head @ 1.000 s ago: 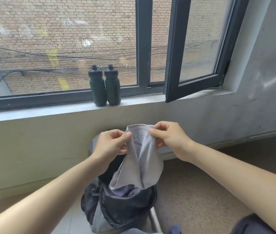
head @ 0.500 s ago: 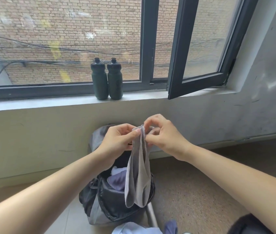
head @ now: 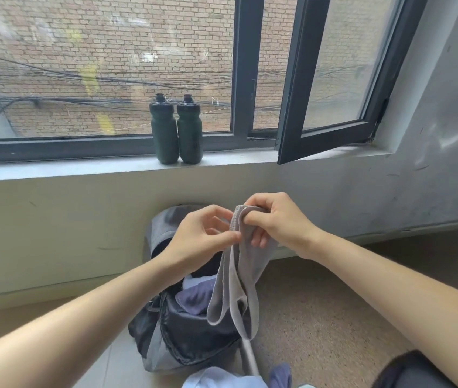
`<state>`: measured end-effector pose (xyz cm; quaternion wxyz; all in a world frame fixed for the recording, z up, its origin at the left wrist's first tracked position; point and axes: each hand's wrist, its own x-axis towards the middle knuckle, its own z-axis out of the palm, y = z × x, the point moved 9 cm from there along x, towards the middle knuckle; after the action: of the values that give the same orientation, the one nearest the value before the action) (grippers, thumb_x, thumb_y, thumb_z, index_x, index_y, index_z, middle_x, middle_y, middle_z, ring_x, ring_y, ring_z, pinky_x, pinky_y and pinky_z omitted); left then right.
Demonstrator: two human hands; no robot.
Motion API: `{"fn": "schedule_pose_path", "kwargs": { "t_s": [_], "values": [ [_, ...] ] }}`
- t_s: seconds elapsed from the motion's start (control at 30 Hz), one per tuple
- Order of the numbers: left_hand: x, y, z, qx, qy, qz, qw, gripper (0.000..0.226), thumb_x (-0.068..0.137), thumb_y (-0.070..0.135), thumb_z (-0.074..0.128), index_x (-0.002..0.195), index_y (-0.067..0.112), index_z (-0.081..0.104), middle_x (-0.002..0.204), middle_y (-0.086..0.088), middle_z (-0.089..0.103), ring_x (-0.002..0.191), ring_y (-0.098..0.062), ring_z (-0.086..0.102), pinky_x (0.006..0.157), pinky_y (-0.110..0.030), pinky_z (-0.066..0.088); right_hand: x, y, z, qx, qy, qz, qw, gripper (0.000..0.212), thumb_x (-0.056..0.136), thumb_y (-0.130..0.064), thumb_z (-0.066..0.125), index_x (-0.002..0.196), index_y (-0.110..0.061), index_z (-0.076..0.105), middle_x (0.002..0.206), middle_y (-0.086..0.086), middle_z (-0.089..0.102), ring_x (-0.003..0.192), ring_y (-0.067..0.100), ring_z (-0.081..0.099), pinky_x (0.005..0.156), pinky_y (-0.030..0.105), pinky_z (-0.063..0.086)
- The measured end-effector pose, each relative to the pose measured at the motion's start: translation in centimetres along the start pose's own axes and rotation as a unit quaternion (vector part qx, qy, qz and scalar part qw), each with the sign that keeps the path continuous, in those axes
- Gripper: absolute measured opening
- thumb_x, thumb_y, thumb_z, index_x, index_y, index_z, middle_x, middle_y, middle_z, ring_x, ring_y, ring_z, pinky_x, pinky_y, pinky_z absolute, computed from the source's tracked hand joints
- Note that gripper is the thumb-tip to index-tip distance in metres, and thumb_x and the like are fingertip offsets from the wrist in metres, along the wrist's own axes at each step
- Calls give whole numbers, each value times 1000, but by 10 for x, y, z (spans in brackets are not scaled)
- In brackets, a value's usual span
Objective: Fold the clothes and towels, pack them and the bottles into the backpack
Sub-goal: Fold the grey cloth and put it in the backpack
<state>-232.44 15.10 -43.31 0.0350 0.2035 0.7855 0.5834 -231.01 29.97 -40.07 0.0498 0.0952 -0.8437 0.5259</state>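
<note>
Grey cloth [head: 233, 281], spread a moment ago, now hangs doubled: my right hand [head: 278, 222] pinches its top corners together, my left hand [head: 197, 236] pinches just below; backpack [head: 194, 340] waits beneath

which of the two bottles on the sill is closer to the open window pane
The right bottle: it stands between the left bottle and the open window sash, on the side facing the sash.
</note>
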Motion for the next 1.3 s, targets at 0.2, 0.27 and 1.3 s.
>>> {"fn": "schedule_pose_path", "kwargs": {
  "t_s": [0.2,0.27,1.3],
  "values": [
    [5,-20,7,70,9,-18,997,33,61,34,58,87,27,77,83,5,78,82,-21,73,83,-46,61,1,3,-8,15,31,-2,999,11,92,1,58,91,1,69,68,19,69,50,21,65,49,29,54],
    [8,-36,7,80,10,-58,995,27,59,33,57,79,26,75,77,7,75,75,-16,68,81,-44,59,1,1,-13,24,56,-7,998,11,92,1,58,90,1,68,66,17,67,50,22,64,48,28,52],
    [-14,-80,73,44,-119,-171,977,29,72,42,89,93,25,79,90,3,81,96,-21,76,93,-51,60,-7,-3,-61,170,251,-15,953,9,96,0,58,95,1,67,87,16,73,79,25,74,67,28,61]
  ]
}}
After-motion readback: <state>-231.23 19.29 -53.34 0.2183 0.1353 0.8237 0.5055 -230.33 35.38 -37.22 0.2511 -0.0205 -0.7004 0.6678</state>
